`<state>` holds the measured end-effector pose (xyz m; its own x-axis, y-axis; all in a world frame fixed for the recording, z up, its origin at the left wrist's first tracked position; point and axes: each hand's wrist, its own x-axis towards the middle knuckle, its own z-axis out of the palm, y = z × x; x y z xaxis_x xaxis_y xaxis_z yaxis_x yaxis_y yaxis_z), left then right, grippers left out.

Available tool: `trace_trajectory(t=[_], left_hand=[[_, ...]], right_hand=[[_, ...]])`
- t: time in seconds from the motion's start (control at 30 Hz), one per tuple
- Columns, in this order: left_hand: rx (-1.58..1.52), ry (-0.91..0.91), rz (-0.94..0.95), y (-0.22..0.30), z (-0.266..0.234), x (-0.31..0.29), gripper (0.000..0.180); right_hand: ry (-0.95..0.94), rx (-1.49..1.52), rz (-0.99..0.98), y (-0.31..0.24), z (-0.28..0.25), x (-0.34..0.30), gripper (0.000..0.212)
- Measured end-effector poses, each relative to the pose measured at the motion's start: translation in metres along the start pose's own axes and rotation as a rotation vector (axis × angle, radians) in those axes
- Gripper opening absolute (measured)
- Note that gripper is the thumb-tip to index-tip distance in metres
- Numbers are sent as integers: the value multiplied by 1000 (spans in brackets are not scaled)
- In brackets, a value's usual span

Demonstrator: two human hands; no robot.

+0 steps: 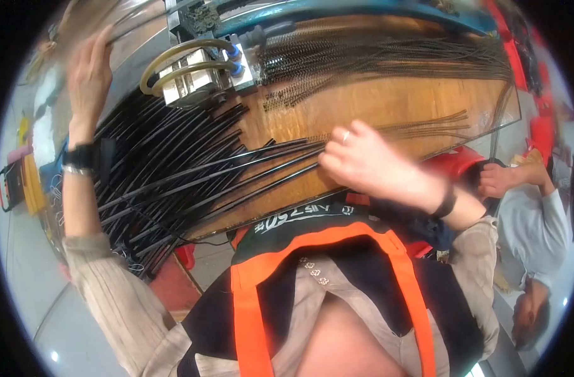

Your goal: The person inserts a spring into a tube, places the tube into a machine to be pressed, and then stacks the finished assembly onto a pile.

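My right hand (362, 157), with a ring on one finger, is closed over several black tubes (271, 154) at the middle of the wooden table. Thin brown spring-like wires (431, 125) stretch away to the right from behind that hand, in line with the tubes. Raised at the far left, my left hand (91, 72) is blurred, its fingers pointing up beside thin dark rods (136, 28). What those fingers hold, if anything, is unclear. Between my hands a large heap of black tubes (167, 144) fans out over the table's left side.
A metal machine head (196, 72) with looped yellowish hoses stands at the back centre. Bundled long dark springs (387, 53) lie along the back of the wooden table (325, 107). On the right sits another person (532, 207), one hand near the table's edge. A red tray-like thing (453, 162) is close by.
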<state>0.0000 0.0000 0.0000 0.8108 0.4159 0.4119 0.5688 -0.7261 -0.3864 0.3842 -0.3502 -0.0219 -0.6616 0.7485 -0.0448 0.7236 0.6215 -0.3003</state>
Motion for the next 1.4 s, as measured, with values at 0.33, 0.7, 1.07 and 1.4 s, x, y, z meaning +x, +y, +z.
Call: trace_trajectory(t=[0.33, 0.7, 1.07, 1.4], left_hand=[[-615, -200, -325, 310, -156, -52, 41], [-471, -119, -166, 230, -212, -5, 25], [-139, 264, -391, 57, -236, -6, 23], [-238, 107, -661, 52, -215, -95, 23]], right_hand=[[802, -61, -9, 26, 23, 6, 31], [1090, -176, 28, 60, -3, -18, 28], [852, 459, 185, 96, -66, 141, 25], [830, 177, -184, 90, -85, 261, 19]])
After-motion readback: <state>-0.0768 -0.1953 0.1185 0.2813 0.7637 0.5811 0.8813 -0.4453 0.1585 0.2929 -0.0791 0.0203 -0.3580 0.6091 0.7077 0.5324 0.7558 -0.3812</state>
